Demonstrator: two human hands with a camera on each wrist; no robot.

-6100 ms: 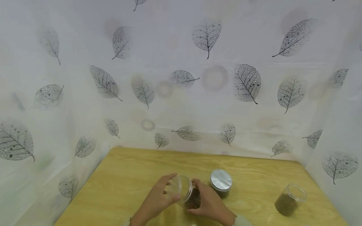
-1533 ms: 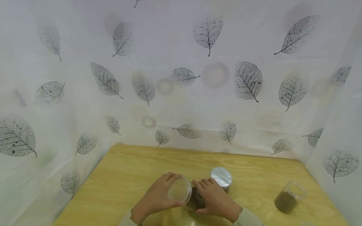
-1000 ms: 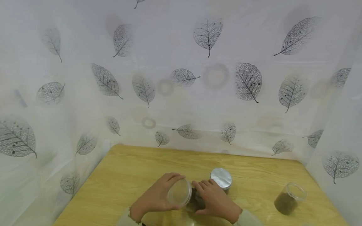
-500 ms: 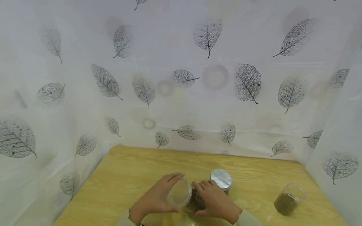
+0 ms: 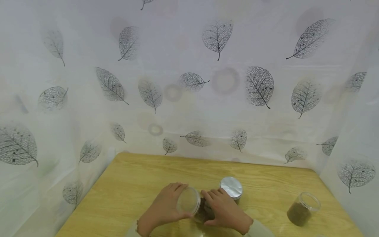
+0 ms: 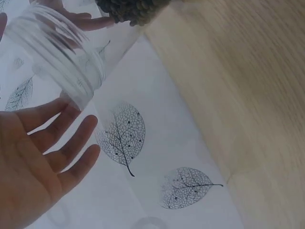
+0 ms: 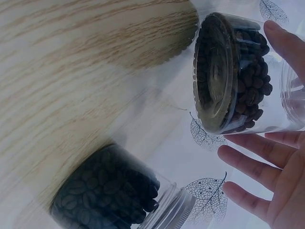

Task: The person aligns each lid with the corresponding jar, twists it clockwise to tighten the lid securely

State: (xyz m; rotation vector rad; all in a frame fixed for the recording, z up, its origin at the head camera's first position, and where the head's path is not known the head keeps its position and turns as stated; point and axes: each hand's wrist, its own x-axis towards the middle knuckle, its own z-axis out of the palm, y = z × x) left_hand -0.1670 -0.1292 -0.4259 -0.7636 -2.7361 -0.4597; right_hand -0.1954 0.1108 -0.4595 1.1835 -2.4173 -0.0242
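A clear plastic jar (image 5: 203, 212) of dark roasted coffee beans lies tilted on its side between both hands, its clear mouth end to the left. My right hand (image 5: 226, 209) grips its body; in the right wrist view the jar's base (image 7: 217, 74) faces the camera and the beans are gathered near it. My left hand (image 5: 165, 204) holds the ridged mouth end (image 6: 57, 52), thumb below and fingers above. Whether a clear lid sits on that end I cannot tell. Just behind my right hand stands a second bean jar (image 7: 107, 188) with a silver top (image 5: 231, 187).
A third clear jar (image 5: 299, 212), uncovered and partly filled with brown contents, stands at the right of the wood-grain table (image 5: 139, 174). Leaf-patterned white sheeting (image 5: 189, 108) hangs behind the table and along both sides.
Since the earliest frame my left hand has closed in on the jar's mouth end and my right fingers have moved further over its body. Lately only my left fingers shift slightly around the rim.
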